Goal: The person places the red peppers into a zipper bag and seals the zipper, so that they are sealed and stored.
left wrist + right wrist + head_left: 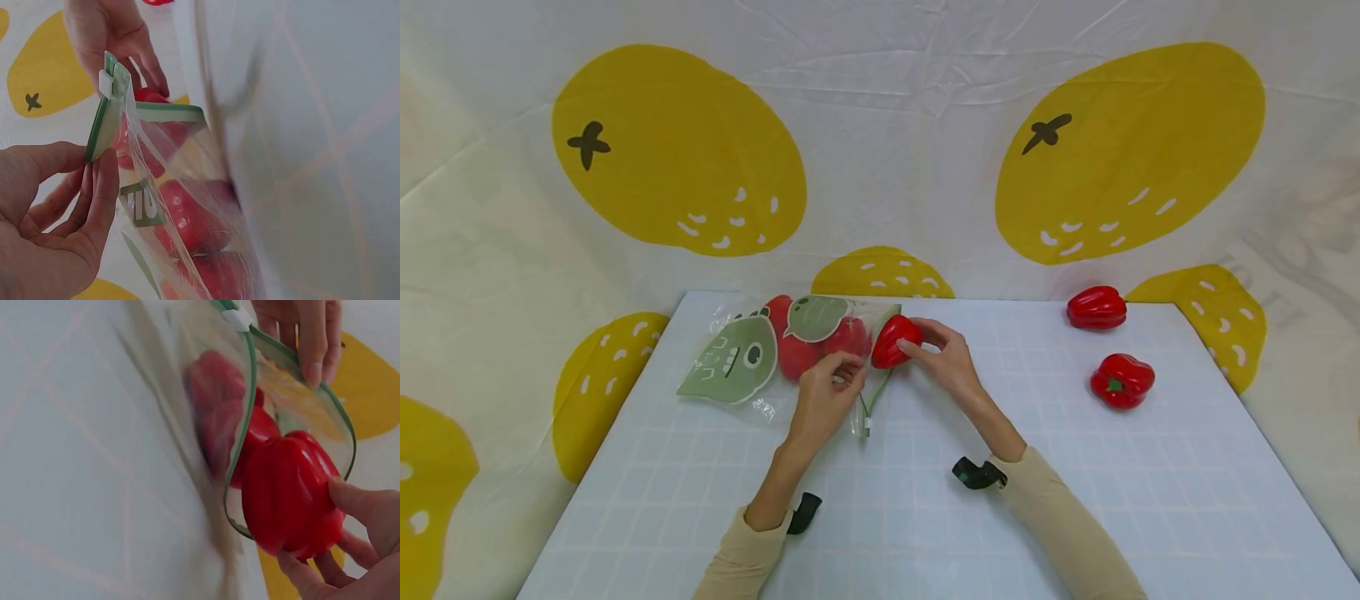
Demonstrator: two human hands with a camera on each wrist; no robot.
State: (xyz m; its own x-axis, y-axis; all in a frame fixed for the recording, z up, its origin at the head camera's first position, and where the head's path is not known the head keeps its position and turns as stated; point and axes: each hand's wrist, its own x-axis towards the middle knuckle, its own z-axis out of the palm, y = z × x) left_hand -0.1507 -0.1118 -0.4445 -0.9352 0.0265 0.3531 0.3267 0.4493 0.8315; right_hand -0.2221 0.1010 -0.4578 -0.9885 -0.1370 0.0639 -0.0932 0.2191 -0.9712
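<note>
Pepper: red, at the mouth of the clear zip bag (730,362); how far in, I can't quite tell.
Feeding it in: best eased through the middle of the opening, I'd judge, so its sides don't drag on the green rim (252,369) or the white slider (237,319).
Bag mouth: I should hold it wide, letting go only once the pepper rests against the peppers inside (190,219).
Left hand (826,392): pinching the rim, thumb against fingertips, forearm angled up from the lower left.
Right hand (951,362): gripping the pepper (290,487), thumb on one side, fingers on the other, reaching in from the right.
Counter (925,517): two loose peppers (1097,307) (1122,382) lie right, well apart from the bag.
</note>
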